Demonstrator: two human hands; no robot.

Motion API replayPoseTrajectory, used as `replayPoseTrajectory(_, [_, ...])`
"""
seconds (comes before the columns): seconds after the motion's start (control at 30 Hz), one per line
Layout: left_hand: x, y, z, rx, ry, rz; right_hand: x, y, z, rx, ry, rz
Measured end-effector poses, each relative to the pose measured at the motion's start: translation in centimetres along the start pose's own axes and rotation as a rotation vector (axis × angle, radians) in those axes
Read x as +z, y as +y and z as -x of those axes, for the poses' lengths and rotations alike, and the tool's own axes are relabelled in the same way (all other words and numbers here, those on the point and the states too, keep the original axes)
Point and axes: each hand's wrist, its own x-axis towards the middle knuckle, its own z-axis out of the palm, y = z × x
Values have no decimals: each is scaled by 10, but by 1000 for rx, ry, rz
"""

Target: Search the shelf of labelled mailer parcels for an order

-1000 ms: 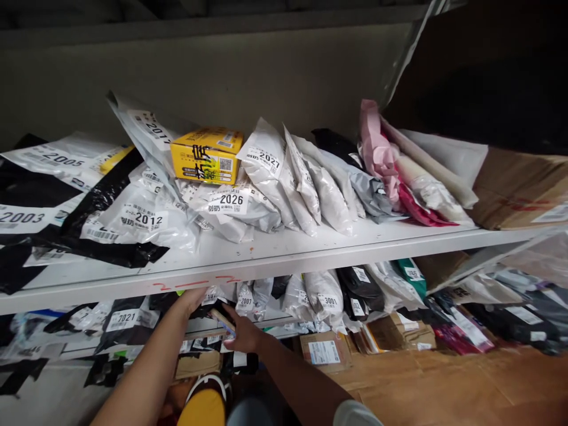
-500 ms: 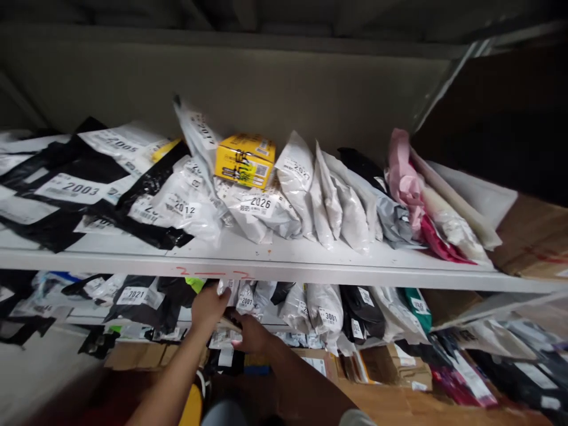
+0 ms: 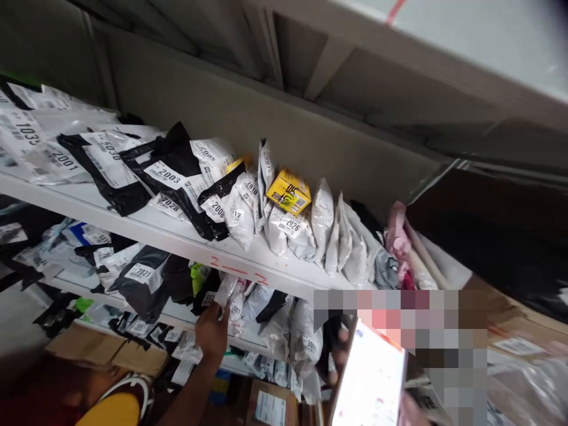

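While the view has swung leftward and tilted since a second ago, the left hand (image 3: 212, 332) stays on the lower shelf, its grip closed on the edge of a white parcel bag (image 3: 225, 291) among the row of labelled bags just under the upper shelf edge (image 3: 186, 244).

Item, right hand (image 3: 341, 358): withdrawn from the bags it touched half a second ago; now beside a lit phone screen (image 3: 370, 381) at lower right (grip partly hidden behind the screen and a blurred patch; I cannot tell whether the fingers are closed).

Item, upper shelf: black and white mailers with numbered labels, a yellow box (image 3: 289, 190) resting on the white bag marked 2026 (image 3: 290, 229), pink wrapping (image 3: 396, 236) further right.

Judgement: handling has passed to one hand, the other now occupied near the screen.
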Motion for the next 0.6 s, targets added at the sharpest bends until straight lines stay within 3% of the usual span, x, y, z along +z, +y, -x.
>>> replayPoseTrajectory(0.13, [14,2,7,-128,169,-99,55,-45,-7,-266,367,-170])
replayPoseTrajectory(0.23, [21,-4,6,-233,150,-122,83,-56,-30,-251,448,-243])
replayPoseTrajectory(0.43, [23,-16,-11,-362,-34,-219,75,-55,-50,-202,372,38])
replayPoseTrajectory(0.53, [21,-11,-15,-395,-68,-246,67,-47,-44,-153,343,-29])
replayPoseTrajectory(0.6, [16,-3,-16,-418,-94,-263,62,-41,-45,-235,375,-83])
